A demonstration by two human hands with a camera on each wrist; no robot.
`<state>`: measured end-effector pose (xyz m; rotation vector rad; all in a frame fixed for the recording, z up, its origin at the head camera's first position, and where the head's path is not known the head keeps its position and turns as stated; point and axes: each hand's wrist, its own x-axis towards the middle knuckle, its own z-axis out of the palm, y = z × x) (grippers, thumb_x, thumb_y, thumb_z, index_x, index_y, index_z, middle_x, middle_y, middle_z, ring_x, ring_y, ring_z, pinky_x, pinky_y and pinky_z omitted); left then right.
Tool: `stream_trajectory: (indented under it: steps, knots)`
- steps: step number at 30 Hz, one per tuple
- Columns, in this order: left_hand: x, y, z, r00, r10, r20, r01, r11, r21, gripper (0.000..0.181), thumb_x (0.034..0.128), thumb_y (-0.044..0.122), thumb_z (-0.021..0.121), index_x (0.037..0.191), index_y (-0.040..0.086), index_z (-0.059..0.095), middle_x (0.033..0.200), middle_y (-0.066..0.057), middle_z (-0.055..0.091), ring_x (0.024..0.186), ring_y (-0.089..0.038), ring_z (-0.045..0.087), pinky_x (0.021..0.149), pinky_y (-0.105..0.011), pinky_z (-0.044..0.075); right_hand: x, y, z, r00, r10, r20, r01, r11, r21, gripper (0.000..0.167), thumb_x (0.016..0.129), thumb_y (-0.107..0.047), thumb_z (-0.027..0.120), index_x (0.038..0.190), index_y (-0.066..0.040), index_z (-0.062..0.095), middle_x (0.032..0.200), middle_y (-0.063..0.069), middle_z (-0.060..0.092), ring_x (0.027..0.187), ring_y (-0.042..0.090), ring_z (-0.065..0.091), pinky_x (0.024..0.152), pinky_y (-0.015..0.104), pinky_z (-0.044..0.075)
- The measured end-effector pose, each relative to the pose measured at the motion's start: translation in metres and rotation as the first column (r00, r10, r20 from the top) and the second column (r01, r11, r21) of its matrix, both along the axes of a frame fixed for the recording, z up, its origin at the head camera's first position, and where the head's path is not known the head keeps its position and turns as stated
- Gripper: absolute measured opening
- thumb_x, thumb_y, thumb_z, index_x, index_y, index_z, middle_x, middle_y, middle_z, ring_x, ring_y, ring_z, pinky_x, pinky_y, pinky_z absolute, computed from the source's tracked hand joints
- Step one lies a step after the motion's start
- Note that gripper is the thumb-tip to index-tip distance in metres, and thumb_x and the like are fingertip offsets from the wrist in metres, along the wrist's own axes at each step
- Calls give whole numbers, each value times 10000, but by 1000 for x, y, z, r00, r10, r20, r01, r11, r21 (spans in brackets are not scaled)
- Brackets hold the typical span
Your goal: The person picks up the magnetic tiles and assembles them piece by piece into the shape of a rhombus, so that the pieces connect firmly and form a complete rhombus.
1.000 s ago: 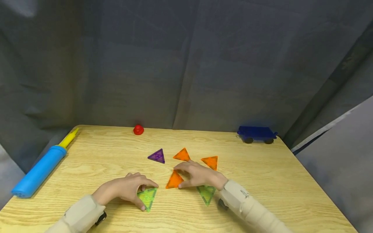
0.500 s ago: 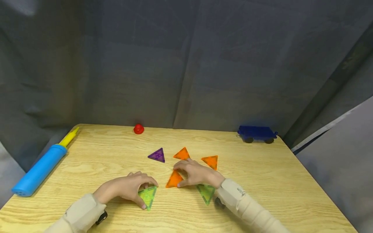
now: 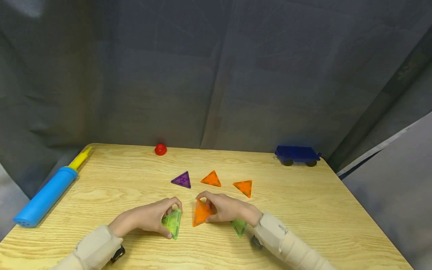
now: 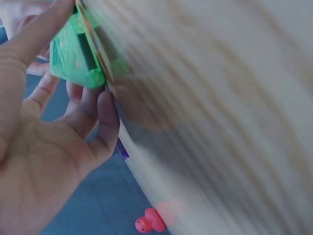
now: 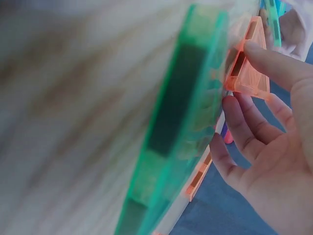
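My left hand (image 3: 152, 216) pinches a translucent green triangular magnetic tile (image 3: 173, 224) between thumb and fingers; it stands tilted up from the wooden table. In the left wrist view this green tile (image 4: 73, 56) shows its thick edge by the thumb. Just to the right, my right hand (image 3: 227, 208) pinches an orange triangular magnetic tile (image 3: 201, 213), also tilted. The right wrist view shows that orange tile (image 5: 253, 73) between thumb and fingertips. Under the right wrist lies another green tile (image 3: 239, 227), partly hidden. A small gap separates the two held tiles.
Two more orange tiles (image 3: 211, 179) and a purple tile (image 3: 182, 180) lie beyond the hands. A red toy duck (image 4: 150, 221) and a blue toy wagon (image 3: 296, 154) stand at the back edge. A blue pump (image 3: 47, 197) with yellow nozzle lies along the left edge.
Both hands have tilted their tiles up from lying nearly flat. The right hand has drawn slightly nearer the front, uncovering the rear orange tile. The other tiles have stayed put.
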<state>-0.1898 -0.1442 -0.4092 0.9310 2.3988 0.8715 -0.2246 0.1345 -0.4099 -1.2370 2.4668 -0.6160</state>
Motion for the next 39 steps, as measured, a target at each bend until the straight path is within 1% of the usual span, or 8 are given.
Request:
stream_trajectory:
  steps: [4, 7, 11, 14, 17, 23, 29, 39]
  knots:
    - [1, 2, 1, 999, 32, -13, -32, 999, -1, 664, 739, 299, 820, 1255, 166, 424, 1056, -11, 486, 976, -168, 474, 833, -334, 444, 4, -1, 1, 1000, 13, 1, -13, 1000, -28, 597, 854, -136, 721, 1346, -97, 386, 888, -24, 534, 688, 48, 426, 636, 159, 399]
    - [0, 3, 0, 998, 61, -16, -61, 998, -5, 695, 759, 314, 804, 1305, 123, 419, 1113, -42, 517, 1025, -206, 499, 875, -410, 452, 7, -2, 1, 1000, -3, -3, 3, 999, -38, 611, 854, -136, 719, 1371, -93, 397, 942, -13, 558, 746, 53, 455, 678, 166, 420]
    - [0, 6, 0, 997, 78, -16, -78, 997, 1, 741, 783, 315, 783, 1369, 74, 398, 1165, -108, 565, 1055, -260, 538, 907, -477, 457, 10, -4, 2, 1000, -30, 2, 30, 999, -32, 645, 859, -145, 715, 1417, -85, 398, 1041, 21, 598, 830, 64, 489, 739, 180, 444]
    - [0, 8, 0, 997, 79, -14, -79, 997, 7, 759, 794, 314, 774, 1397, 68, 385, 1209, -145, 566, 1091, -301, 540, 928, -516, 447, 11, -5, 3, 999, -37, -4, 37, 999, -28, 662, 862, -140, 712, 1432, -76, 381, 1040, 35, 611, 803, 57, 498, 727, 175, 450]
    - [-1, 10, 0, 997, 71, -22, -70, 997, 16, 761, 796, 313, 773, 1404, 72, 383, 1222, -140, 561, 1092, -298, 538, 920, -511, 452, 12, -5, 3, 999, -40, 2, 40, 999, -33, 670, 862, -139, 711, 1437, -78, 373, 984, 12, 607, 737, 36, 476, 682, 163, 439]
    - [-3, 14, 0, 998, 58, -39, -57, 998, 31, 733, 789, 294, 781, 1386, 92, 406, 1144, -56, 576, 1005, -204, 538, 855, -412, 478, 12, -4, 3, 998, -11, 61, 15, 997, -72, 680, 866, -124, 704, 1455, -66, 369, 770, -37, 523, 613, 15, 381, 571, 159, 356]
    - [-2, 17, 1, 995, 54, -82, -52, 998, 35, 729, 779, 283, 790, 1377, 90, 420, 1093, -16, 583, 942, -147, 536, 824, -342, 477, 12, -5, 2, 999, 26, 42, -22, 996, -84, 685, 858, -123, 710, 1453, -57, 377, 716, -58, 504, 598, 1, 382, 560, 146, 363]
    - [-1, 21, 2, 993, 66, -95, -63, 997, 34, 703, 780, 288, 790, 1360, 115, 431, 1108, -28, 575, 976, -187, 528, 861, -440, 466, 12, -8, 2, 998, 24, 54, -19, 997, -80, 666, 862, -128, 708, 1446, -71, 394, 713, -44, 508, 592, 2, 380, 553, 145, 359]
